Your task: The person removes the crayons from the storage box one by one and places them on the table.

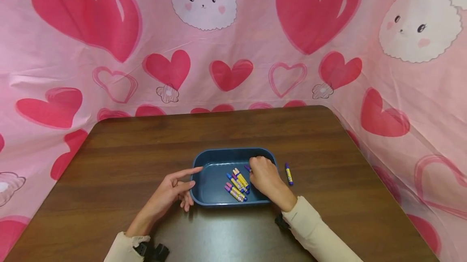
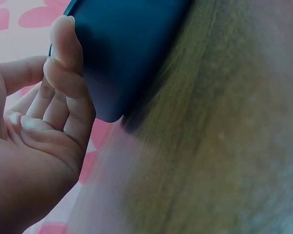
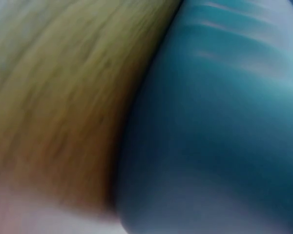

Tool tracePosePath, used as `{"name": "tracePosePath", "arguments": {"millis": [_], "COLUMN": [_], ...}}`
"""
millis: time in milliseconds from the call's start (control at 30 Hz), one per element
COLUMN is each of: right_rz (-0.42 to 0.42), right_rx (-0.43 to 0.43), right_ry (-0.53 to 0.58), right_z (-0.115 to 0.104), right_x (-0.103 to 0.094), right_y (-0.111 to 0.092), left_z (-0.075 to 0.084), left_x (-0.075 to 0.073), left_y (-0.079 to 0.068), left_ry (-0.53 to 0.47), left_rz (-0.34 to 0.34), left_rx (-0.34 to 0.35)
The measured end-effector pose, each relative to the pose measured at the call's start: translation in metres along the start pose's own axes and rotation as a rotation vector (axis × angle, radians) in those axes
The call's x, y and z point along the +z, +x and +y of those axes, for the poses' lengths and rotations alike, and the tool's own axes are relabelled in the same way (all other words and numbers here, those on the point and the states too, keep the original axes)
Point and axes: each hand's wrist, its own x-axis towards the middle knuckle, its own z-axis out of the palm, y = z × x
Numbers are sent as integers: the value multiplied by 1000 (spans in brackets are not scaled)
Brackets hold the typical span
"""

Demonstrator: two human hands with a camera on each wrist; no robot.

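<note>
Grips a purple-tipped crayon (image 1: 247,168) in the curled fingers of the right hand (image 1: 265,177), down inside the right end of a dark blue tray (image 1: 215,177). Hides most of that crayon behind the knuckles in the head view, with only the tip poking out on the left, and blocks sight of part of the tray's right end too. Has, inside the tray just left of the right hand, a loose pile of yellow-wrapped crayons (image 1: 235,193), some overlapping, with tips in pink, purple, blue and pale peach. Touches the tray's left rim with the left hand (image 1: 171,191), index finger straight out over the edge, the others loosely bent outside. Has one more crayon, a yellow-wrapped stray (image 1: 289,175), on the desk (image 1: 146,152) beyond the tray's right wall, cut off from the pile by that wall and the right hand. Wears cream sleeves (image 1: 313,229) and a black wrist device (image 1: 155,252) at the left. Faces a pink cloth (image 1: 255,43) printed with red hearts and white rabbits.
</note>
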Motion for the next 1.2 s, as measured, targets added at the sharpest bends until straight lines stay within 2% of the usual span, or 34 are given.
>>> {"name": "tracePosePath", "arguments": {"millis": [233, 467, 900, 1200], "right_rz": [-15, -12, 75, 52], "right_rx": [-2, 3, -35, -22], "right_ry": [12, 10, 17, 63], "right_z": [-2, -1, -4, -13], "right_x": [-1, -2, -1, -10], "right_y": [5, 5, 5, 5], "left_z": [0, -1, 0, -3], "left_x": [-1, -1, -1, 1], "left_y": [0, 2, 0, 1], "left_ry": [-12, -13, -5, -20], "left_rz": [3, 2, 8, 2], "left_rx": [25, 16, 22, 19]}}
